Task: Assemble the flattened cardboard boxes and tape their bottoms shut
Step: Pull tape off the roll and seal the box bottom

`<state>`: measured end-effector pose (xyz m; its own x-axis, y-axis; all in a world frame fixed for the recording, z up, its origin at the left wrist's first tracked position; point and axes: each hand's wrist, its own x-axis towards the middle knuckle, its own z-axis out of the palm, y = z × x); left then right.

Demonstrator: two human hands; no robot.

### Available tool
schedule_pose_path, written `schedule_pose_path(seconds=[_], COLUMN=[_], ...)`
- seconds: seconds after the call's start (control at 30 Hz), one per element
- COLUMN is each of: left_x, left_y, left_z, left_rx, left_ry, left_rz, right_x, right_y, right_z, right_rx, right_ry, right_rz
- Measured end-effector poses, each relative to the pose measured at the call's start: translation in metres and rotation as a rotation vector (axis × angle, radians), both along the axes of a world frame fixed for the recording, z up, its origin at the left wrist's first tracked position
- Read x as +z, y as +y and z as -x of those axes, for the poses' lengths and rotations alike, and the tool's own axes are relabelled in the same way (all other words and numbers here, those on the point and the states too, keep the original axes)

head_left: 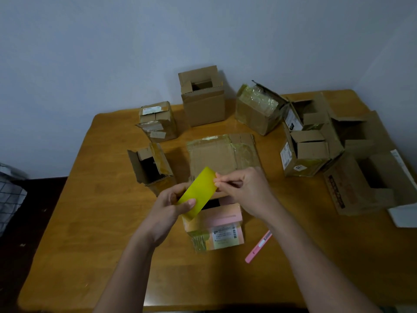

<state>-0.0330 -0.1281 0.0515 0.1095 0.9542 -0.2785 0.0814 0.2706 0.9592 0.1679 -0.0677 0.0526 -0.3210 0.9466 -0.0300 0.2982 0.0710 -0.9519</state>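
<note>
A yellow tape roll (198, 193) is held above the table at centre. My left hand (171, 206) grips its lower end, thumb across the front. My right hand (243, 188) pinches at the roll's upper edge with fingertips. Below them stands a small pink box (216, 231) with a white label and old tape. Behind it lies a flattened cardboard box (222, 152) with tape remnants.
A pink utility knife (258, 247) lies right of the pink box. Several assembled brown boxes ring the wooden table (90, 211): an open one (151, 166) at left, a taped one (158, 120), a tall one (203, 98) at the back, more at right (306, 152).
</note>
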Motion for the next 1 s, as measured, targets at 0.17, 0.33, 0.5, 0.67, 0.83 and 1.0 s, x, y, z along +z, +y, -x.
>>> schedule_pose_path(seconds=[0.17, 0.33, 0.5, 0.67, 0.83, 1.0], left_x=[0.001, 0.007, 0.008, 0.011, 0.029, 0.039], left_y=[-0.003, -0.002, -0.004, -0.005, 0.001, 0.013], left_z=[-0.001, -0.003, -0.004, -0.010, -0.002, 0.013], left_rx=[0.024, 0.012, 0.039, 0.021, -0.115, -0.142], left_ry=[-0.014, 0.015, 0.017, 0.106, 0.173, 0.188], left_rz=[-0.006, -0.034, -0.031, -0.039, -0.075, -0.082], right_x=[0.004, 0.006, 0.008, 0.011, 0.019, 0.016], right_y=[-0.002, -0.001, -0.003, -0.007, 0.000, 0.007], right_z=[0.002, 0.002, 0.008, 0.010, -0.002, -0.007], right_rx=[0.054, 0.031, -0.021, 0.037, 0.271, 0.378], right_ry=[-0.066, -0.049, -0.107, -0.143, -0.143, -0.413], right_rz=[-0.036, -0.070, -0.171, 0.006, 0.015, 0.091])
